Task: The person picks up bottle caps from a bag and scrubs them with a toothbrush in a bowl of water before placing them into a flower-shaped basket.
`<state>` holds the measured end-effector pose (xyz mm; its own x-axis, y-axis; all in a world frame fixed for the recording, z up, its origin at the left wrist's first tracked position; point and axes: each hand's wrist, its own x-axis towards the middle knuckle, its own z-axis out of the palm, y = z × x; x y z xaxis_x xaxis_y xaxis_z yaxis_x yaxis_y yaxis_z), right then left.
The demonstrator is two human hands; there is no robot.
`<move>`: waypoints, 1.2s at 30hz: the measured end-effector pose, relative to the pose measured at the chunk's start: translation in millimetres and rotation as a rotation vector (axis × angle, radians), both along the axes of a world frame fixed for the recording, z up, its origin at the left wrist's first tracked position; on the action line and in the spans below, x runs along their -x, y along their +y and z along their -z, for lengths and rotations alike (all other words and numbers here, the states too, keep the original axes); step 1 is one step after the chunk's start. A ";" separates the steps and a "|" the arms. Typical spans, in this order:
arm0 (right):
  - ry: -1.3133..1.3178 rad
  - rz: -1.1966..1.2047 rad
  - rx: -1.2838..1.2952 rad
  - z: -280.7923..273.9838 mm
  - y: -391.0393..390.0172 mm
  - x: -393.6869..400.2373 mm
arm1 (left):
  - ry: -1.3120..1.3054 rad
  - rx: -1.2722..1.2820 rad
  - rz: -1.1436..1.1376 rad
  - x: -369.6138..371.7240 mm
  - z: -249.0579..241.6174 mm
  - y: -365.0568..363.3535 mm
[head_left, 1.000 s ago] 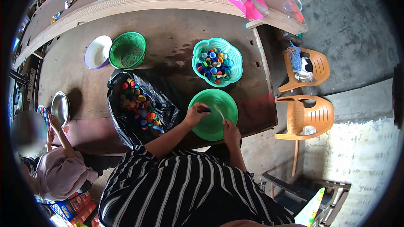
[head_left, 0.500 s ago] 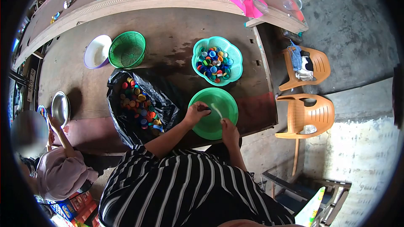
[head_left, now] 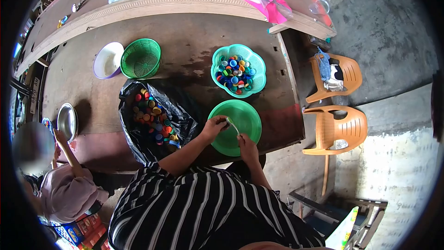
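Note:
My left hand (head_left: 214, 128) is over the left side of a green plastic basin (head_left: 252, 119), its fingers pinched on a small bottle cap that they now mostly hide. From the right, my right hand (head_left: 248, 148) grips the handle of a slim pale brush (head_left: 234, 127), which looks like a toothbrush. The brush head meets the fingertips of my left hand, at the cap. Left of the basin, an open black plastic bag (head_left: 184, 122) holds many coloured bottle caps (head_left: 157, 121). Behind the basin stands a turquoise basket (head_left: 258, 67) with more caps.
A green basket (head_left: 155, 51) and a white-purple bowl (head_left: 98, 59) stand at the back left of the table (head_left: 185, 32). Farther left is a metal bowl (head_left: 68, 120), near another person's hand (head_left: 60, 138). Orange chairs (head_left: 344, 127) stand beyond the table's right edge.
The brush has moved left and up against the cap in my left hand, which was visible as dark before. My right hand has shifted slightly left and down.

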<state>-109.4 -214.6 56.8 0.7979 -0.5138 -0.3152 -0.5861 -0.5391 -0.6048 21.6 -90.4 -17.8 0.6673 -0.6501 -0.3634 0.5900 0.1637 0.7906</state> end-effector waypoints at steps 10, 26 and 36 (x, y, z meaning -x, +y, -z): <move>0.274 -0.204 0.270 9.9 -11.0 -22.5 | 0.020 0.017 0.005 4.8 0.6 0.8; -0.061 0.048 -0.025 6.4 22.4 13.5 | 0.255 0.143 0.029 9.8 -5.3 -3.7; 0.042 0.013 0.009 9.4 16.4 10.6 | 0.153 0.089 0.039 7.4 -6.9 5.1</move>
<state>-120.0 -198.2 47.4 0.7774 -0.5270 -0.3434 -0.6177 -0.5368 -0.5747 14.2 -85.2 -10.9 0.5821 -0.7085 -0.3989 0.7099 0.2037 0.6742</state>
